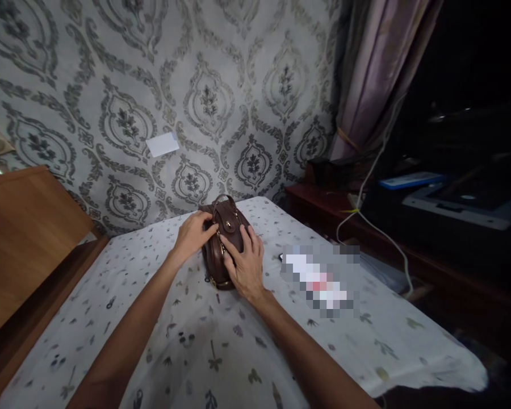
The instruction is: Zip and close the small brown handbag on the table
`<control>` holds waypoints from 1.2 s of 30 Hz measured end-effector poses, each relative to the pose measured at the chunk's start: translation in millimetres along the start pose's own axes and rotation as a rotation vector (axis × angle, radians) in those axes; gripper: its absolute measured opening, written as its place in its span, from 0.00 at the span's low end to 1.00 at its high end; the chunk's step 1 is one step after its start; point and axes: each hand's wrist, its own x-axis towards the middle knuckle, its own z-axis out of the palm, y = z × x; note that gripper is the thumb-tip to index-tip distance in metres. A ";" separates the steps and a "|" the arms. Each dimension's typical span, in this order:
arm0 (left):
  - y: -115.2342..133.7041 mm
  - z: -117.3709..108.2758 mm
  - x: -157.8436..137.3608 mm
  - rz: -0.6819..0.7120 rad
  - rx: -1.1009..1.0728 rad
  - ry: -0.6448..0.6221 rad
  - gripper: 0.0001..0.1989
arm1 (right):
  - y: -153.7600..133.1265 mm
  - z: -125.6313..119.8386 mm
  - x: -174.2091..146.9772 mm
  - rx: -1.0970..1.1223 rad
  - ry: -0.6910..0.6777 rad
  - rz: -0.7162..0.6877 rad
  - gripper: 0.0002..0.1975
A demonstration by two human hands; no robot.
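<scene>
A small brown leather handbag [229, 222] stands on a white patterned bedsheet [208, 341]. It has a flap with a metal clasp, a carrying handle and a gold-toned zip along its side. My left hand [192, 233] is at the bag's upper left edge, thumb and index finger closed on the leather beside the zip. Across the bag's right side lies my right hand [246, 262], its fingers spread and its thumb near the zip. The bag's inside and part of its right side are hidden.
A blurred-out, pixelated object [319, 281] lies right of the bag. A wooden board [29, 244] borders the left side. Behind is a patterned wall with a white switch plate [162, 144]. A white cable [377, 227] hangs at right, near a dark red shelf [315, 199].
</scene>
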 end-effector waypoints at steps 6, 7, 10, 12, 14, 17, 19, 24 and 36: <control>-10.4 6.7 15.9 -0.069 -0.053 0.030 0.06 | -0.1 0.0 0.5 -0.012 0.025 -0.021 0.21; -13.1 9.2 19.0 -0.101 -0.116 0.029 0.07 | -0.1 -0.2 0.7 -0.016 0.020 -0.018 0.21; -19.4 15.6 24.5 -0.166 -0.319 0.026 0.10 | -0.5 -0.7 1.4 -0.027 0.001 0.000 0.20; -20.3 17.9 24.3 -0.179 -0.389 0.041 0.11 | -0.9 -1.0 1.9 -0.028 -0.004 0.003 0.19; -18.4 18.1 21.9 -0.191 -0.409 0.058 0.11 | -1.3 -1.1 2.3 -0.026 -0.001 0.002 0.19; -12.7 15.2 16.9 -0.185 -0.401 0.070 0.11 | -1.4 -1.1 2.3 -0.022 0.007 -0.003 0.19; -8.9 12.3 13.6 -0.169 -0.390 0.075 0.11 | -1.0 -0.9 2.0 -0.018 -0.008 0.004 0.19; -4.4 7.7 8.5 -0.139 -0.342 0.040 0.11 | 0.8 0.6 0.6 -0.008 -0.040 0.017 0.20; -4.0 11.1 40.7 -0.166 -0.472 0.024 0.20 | 2.1 2.1 -3.1 0.213 0.201 0.166 0.19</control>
